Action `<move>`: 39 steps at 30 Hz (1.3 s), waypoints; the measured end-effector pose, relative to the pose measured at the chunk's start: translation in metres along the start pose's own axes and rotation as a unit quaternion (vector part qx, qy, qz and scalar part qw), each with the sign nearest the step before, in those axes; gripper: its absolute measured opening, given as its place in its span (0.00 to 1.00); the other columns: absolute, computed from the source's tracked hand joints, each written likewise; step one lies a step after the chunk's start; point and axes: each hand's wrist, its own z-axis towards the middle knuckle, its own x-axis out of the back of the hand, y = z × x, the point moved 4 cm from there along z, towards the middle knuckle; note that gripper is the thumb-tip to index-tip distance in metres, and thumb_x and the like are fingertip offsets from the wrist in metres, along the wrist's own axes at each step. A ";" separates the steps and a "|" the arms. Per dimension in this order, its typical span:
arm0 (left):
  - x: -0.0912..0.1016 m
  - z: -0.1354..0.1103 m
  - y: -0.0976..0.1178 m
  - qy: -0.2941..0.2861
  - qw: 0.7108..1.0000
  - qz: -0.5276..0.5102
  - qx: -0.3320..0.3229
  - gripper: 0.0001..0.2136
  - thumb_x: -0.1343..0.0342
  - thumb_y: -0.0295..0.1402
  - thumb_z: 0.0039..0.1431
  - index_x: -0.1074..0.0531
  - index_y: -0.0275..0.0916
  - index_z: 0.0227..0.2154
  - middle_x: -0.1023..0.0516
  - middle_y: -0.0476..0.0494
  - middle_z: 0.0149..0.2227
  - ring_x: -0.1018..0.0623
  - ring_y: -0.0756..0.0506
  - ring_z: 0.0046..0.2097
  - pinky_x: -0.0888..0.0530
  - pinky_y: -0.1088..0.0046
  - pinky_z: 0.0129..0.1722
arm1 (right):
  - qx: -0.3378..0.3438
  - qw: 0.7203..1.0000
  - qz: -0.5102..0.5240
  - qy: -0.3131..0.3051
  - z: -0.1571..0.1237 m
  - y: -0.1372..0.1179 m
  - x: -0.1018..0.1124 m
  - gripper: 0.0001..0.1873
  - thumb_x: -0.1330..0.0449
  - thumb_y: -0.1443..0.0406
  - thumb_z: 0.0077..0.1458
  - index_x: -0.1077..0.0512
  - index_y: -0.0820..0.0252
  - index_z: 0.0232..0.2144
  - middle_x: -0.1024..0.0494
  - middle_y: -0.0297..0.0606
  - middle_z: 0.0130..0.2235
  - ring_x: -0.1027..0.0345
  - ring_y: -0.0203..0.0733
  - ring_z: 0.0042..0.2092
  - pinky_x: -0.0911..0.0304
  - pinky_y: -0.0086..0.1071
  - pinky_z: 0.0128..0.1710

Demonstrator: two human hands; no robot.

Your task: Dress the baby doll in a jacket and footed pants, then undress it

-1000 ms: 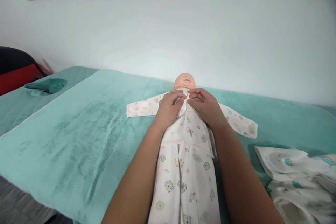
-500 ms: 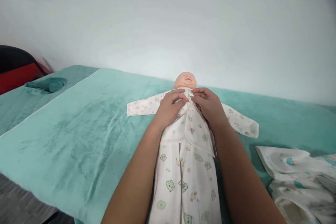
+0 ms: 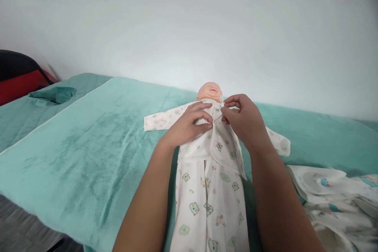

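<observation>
A baby doll (image 3: 210,89) lies on its back with its head toward the wall, dressed in a white baby shirt (image 3: 203,145) printed with green animals. Its sleeves stretch out to both sides. Matching baby pants (image 3: 206,208) cover the legs and run out of view at the bottom. My left hand (image 3: 193,122) rests on the chest, thumb and forefinger closed on the shirt near the middle of its front. Just below the doll's neck, my right hand (image 3: 240,116) pinches the shirt's front flap and holds it slightly raised.
Folded white printed cloth items (image 3: 333,197) lie in a pile at the right. A teal padded cover (image 3: 88,153) spreads over the bed, with a small teal bundle (image 3: 54,94) at its far left. Behind stands a white wall (image 3: 177,39); a red and black object (image 3: 20,80) is at left.
My right hand has moved right and slightly up, drawing the front flap with it. My left hand has shifted slightly down, and the gap between the hands is wider.
</observation>
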 end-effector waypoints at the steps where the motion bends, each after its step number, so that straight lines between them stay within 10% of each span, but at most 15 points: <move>1: 0.001 0.000 0.001 0.004 1.000 -0.005 0.001 0.04 0.43 0.34 0.60 0.25 0.42 0.33 0.35 0.44 0.65 0.41 0.41 0.69 0.44 0.57 0.68 | -0.004 0.998 -0.049 -0.034 -0.003 -0.005 0.001 0.08 0.40 0.60 0.50 0.31 0.55 0.33 0.25 0.33 0.35 0.33 0.36 0.28 0.39 0.33 0.29; 7: 0.002 -0.001 0.002 0.003 0.999 -0.028 0.029 0.03 0.45 0.28 0.58 0.27 0.41 0.31 0.32 0.46 0.63 0.38 0.41 0.67 0.41 0.57 0.66 | 0.004 0.941 -0.240 -0.239 -0.022 -0.023 -0.005 0.18 0.40 0.52 0.53 0.36 0.56 0.21 0.30 0.32 0.24 0.41 0.35 0.24 0.50 0.32 0.23; 24: 0.001 -0.002 -0.001 -0.026 0.999 -0.024 0.035 0.05 0.47 0.33 0.62 0.27 0.42 0.32 0.36 0.48 0.66 0.40 0.41 0.68 0.43 0.56 0.67 | 0.043 0.941 -0.191 -0.277 -0.017 -0.018 0.003 0.09 0.45 0.61 0.55 0.25 0.54 0.29 0.24 0.31 0.30 0.34 0.37 0.30 0.43 0.31 0.27; 39: 0.001 0.000 -0.014 0.003 0.997 -0.079 0.021 0.06 0.47 0.38 0.64 0.28 0.42 0.35 0.33 0.45 0.64 0.37 0.41 0.67 0.42 0.58 0.66 | 0.047 0.968 -0.185 -0.160 -0.008 -0.010 -0.008 0.08 0.43 0.60 0.53 0.25 0.54 0.27 0.26 0.33 0.27 0.36 0.40 0.30 0.44 0.34 0.32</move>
